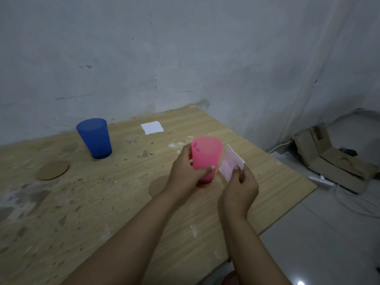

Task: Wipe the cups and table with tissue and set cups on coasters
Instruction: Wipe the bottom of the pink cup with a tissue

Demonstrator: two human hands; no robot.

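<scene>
My left hand (186, 174) grips a pink plastic cup (206, 155) upright above the wooden table (102, 202). My right hand (239, 189) pinches a white tissue (231, 163) just to the right of the cup, close to its side. A blue cup (95, 137) stands upright on the table at the back left. One round brown coaster (53, 170) lies in front of the blue cup. A second coaster (157, 185) lies under my left wrist, partly hidden.
A small stack of folded white tissues (152, 127) lies at the back of the table near the wall. The tabletop is stained and speckled with crumbs. On the floor to the right sit a cardboard box (329, 155), a power strip (321, 179) and white cables.
</scene>
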